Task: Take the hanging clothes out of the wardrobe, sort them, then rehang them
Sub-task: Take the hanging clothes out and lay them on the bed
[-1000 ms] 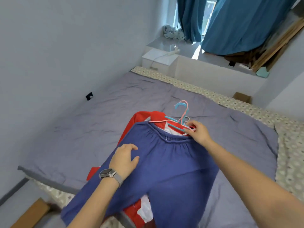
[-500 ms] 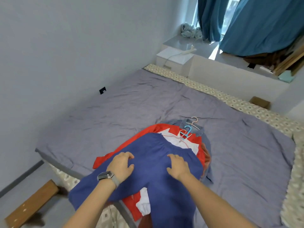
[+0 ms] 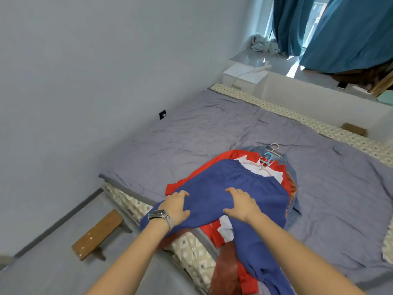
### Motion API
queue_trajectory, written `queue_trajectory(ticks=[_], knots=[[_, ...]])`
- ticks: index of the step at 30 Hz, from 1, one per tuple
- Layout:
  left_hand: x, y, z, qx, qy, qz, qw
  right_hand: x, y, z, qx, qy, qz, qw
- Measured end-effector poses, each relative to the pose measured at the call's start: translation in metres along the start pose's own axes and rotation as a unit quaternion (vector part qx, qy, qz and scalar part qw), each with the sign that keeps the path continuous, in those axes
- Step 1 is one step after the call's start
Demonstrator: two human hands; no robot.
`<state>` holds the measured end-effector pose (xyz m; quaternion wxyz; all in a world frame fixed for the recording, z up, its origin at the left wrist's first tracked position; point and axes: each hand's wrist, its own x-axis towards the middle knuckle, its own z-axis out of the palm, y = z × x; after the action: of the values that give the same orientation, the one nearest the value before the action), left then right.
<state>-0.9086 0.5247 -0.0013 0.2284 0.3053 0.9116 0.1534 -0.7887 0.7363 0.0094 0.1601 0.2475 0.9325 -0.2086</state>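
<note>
A stack of clothes on hangers lies at the near edge of the bed (image 3: 212,128). A blue garment (image 3: 251,186) lies on top, over a red and white one (image 3: 214,165). A denim piece (image 3: 294,188) sticks out underneath at the right. Pink and light blue hanger hooks (image 3: 268,157) poke out at the far end of the pile. My left hand (image 3: 176,206), with a watch on the wrist, and my right hand (image 3: 241,203) both rest on the blue garment, fingers spread and bent into the cloth. The lower ends of the clothes hang over the bed's edge.
The bed has a grey sheet and a patterned mattress edge. A wooden step (image 3: 97,235) stands on the floor at the left. A white nightstand (image 3: 244,76) and a window sill with blue curtains (image 3: 340,33) are at the far end.
My right hand left the hangers and came down onto the blue garment beside my left hand. The hangers now lie flat on the pile. My view swung left and back.
</note>
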Motion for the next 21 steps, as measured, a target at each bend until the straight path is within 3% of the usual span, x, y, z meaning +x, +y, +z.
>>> queue_trajectory(ticks=[5,10,15,21], knots=[[-0.065,-0.035,-0.008,-0.016,0.052,-0.046,0.997,-0.022,-0.058,0.012,-0.032,-0.012,-0.082,0.996],[-0.187,-0.086,-0.010,-0.039,0.152,-0.189,0.969,-0.053,-0.138,0.036,-0.094,-0.040,-0.245,0.964],[-0.341,-0.111,0.010,-0.071,0.190,-0.373,0.905,-0.131,-0.219,0.085,-0.091,-0.082,-0.412,0.903],[-0.531,-0.109,0.045,-0.116,0.246,-0.518,0.811,-0.258,-0.313,0.147,-0.135,-0.135,-0.579,0.792]])
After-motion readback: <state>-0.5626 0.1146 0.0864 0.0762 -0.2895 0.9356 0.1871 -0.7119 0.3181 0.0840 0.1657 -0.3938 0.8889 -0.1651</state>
